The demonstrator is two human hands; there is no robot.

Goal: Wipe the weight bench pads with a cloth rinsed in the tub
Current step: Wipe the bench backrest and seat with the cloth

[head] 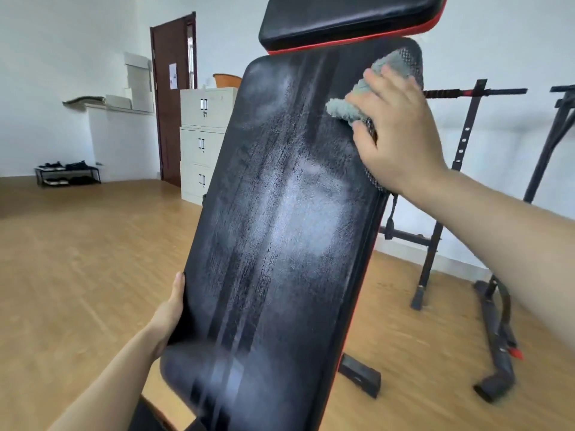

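The long black back pad (273, 219) of the weight bench is tilted up in front of me, dusty grey with darker wiped streaks running its length. A second black pad with red trim (348, 20) sits above it at the top of the frame. My right hand (395, 132) presses a grey-green cloth (345, 107) against the upper right corner of the back pad. My left hand (169, 312) grips the pad's lower left edge, thumb on the face.
A black rack with bars (466, 144) and floor feet (497, 353) stands right of the bench. A grey filing cabinet (205, 141) with an orange tub (227, 79) on top, a brown door (174, 98) and a shoe rack (67, 175) line the far wall. Wooden floor lies left.
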